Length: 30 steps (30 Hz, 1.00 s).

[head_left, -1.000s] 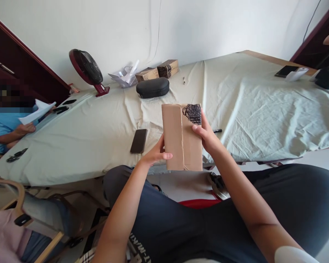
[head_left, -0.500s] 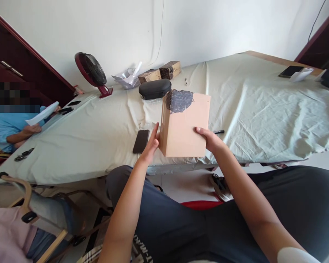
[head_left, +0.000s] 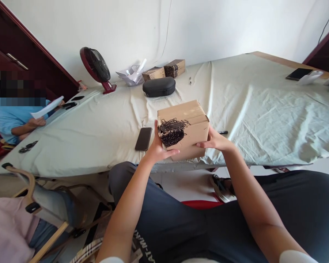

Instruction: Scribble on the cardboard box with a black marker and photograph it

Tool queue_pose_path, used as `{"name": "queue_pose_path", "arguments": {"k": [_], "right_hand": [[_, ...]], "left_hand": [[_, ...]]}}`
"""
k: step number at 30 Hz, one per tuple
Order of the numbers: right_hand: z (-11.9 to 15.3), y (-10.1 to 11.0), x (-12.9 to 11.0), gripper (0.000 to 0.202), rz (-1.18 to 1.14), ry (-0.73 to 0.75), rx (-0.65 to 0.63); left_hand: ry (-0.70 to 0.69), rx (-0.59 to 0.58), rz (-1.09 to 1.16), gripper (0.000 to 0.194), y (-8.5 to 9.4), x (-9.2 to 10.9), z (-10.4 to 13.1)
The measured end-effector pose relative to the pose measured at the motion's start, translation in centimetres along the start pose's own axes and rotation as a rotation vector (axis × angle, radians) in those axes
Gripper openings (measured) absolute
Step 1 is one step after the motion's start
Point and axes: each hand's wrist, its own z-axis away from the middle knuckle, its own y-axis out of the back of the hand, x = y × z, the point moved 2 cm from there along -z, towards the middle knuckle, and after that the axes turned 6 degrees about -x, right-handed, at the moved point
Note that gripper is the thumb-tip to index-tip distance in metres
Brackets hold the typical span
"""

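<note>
A brown cardboard box with a black scribbled patch at its left end is held between both hands over the near edge of the cloth-covered table. My left hand grips its left side, thumb across the lower front. My right hand holds the right side, with the thumb on the front face. A black phone lies left of the box. Behind my right hand a black pen partly shows.
A black case, two small boxes, a plastic bag and a fan stand toward the wall. At left a person in blue holds paper. A chair is at lower left.
The box has tilted, so its top and scribbled front now show. My left hand, earlier open beside it, has closed on its left side. My right hand has shifted its hold.
</note>
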Motion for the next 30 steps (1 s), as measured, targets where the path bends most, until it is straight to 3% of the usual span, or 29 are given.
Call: {"name": "queue_pose_path", "arguments": {"k": [3,7,13,22,30], "right_hand": [[-0.4,-0.5,0.7,0.132,0.011,-0.003,-0.041],[-0.7,-0.7,1.5,0.140,0.022,-0.005,-0.082],[-0.7,-1.1,1.6,0.130,-0.018,-0.014,-0.072],[-0.9,-1.4,2.3,0.124,-0.065,-0.023,-0.041],[-0.9,-1.3,3.1,0.115,-0.066,-0.068,-0.055]], "left_hand": [[-0.231,0.148,-0.022,0.116,0.8,0.8,-0.1],[-0.434,0.158,-0.133,0.078,1.5,1.8,0.0],[-0.405,0.213,-0.178,0.062,1.8,1.2,0.2],[-0.310,0.235,-0.194,0.077,1.6,1.6,0.1],[-0.278,0.233,-0.179,0.071,1.6,1.4,0.0]]}}
